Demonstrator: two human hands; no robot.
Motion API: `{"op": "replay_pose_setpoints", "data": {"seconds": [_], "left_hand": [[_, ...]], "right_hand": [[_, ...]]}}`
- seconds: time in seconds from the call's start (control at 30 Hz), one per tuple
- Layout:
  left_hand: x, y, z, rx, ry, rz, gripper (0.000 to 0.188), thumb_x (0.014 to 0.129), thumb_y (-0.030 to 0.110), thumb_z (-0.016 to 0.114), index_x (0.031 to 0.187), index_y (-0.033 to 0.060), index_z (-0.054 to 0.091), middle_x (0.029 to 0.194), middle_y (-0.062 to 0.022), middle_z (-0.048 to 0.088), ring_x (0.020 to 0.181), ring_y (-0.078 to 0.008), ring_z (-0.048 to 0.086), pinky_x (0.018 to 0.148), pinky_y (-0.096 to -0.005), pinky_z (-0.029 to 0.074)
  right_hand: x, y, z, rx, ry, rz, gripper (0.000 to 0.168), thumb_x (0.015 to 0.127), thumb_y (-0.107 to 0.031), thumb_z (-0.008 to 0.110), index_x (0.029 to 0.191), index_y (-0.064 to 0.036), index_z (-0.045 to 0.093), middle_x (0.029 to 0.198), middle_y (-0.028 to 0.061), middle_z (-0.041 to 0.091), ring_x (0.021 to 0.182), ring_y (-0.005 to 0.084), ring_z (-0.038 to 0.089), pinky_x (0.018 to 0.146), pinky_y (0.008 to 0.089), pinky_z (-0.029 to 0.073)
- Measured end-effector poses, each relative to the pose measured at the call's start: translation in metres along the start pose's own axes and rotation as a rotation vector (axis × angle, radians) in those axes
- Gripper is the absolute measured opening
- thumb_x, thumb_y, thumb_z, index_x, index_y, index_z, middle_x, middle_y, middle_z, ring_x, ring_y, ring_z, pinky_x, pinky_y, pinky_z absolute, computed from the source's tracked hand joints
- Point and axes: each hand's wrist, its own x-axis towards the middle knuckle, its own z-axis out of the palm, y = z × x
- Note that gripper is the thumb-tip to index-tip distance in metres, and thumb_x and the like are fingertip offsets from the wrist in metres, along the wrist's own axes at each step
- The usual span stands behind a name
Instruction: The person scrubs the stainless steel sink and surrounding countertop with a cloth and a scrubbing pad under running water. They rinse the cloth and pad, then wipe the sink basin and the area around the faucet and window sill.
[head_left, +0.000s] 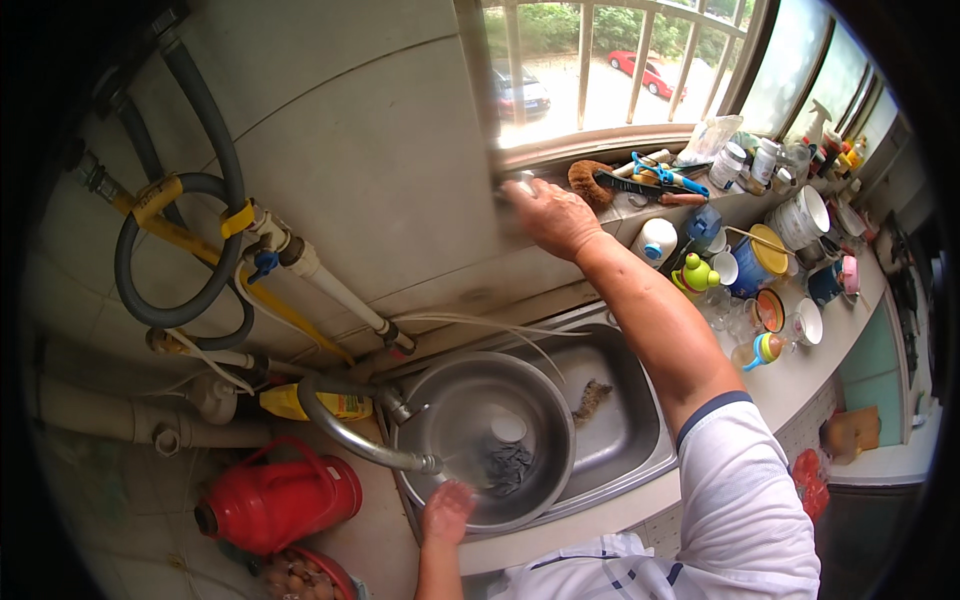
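Observation:
My right hand (551, 214) is stretched to the left end of the windowsill, its fingers closed around a small pale, shiny object (527, 180), blurred and mostly covered. Below the faucet spout (409, 459), my left hand (448, 511) is over the near left rim of a round metal basin (559, 450). It looks empty, though its fingers are blurred. In the basin lie a dark crumpled cloth (508, 466) and a small white round dish (508, 427). The basin sits over the left part of a stainless steel sink (637, 442).
A brown scrubbing pad (592, 401) lies in the sink's right bowl. At left are a red thermos flask (277, 499) and a yellow bottle (345, 405). Brushes (592, 185) and bottles line the sill; cups, a blue tub (750, 266) and a baby bottle (759, 351) crowd the right counter.

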Motion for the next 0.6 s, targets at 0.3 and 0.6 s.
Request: {"op": "replay_pose_setpoints", "data": {"seconds": [0.3,0.6], "left_hand": [[-0.003,-0.004,-0.001,0.001,0.023,0.010,0.029,0.089,0.031,0.055,0.109,0.0113,0.063,0.105,-0.0081,0.068,0.101,-0.0268,0.063,0.087,-0.0478,0.049],[-0.004,-0.004,0.005,-0.027,-0.002,-0.011,0.023,0.090,0.028,0.056,0.105,0.0112,0.063,0.102,-0.0081,0.068,0.096,-0.0260,0.063,0.083,-0.0452,0.051]], "right_hand": [[-0.006,0.009,0.012,-0.040,0.051,-0.009,0.038,0.083,-0.004,0.050,0.121,-0.008,0.051,0.097,0.0150,0.062,0.089,0.0317,0.063,0.076,0.0441,0.053],[-0.010,0.017,0.003,0.196,0.020,0.155,0.029,0.087,-0.006,0.044,0.114,-0.008,0.054,0.099,0.0172,0.063,0.094,0.0369,0.060,0.080,0.0458,0.050]]}}
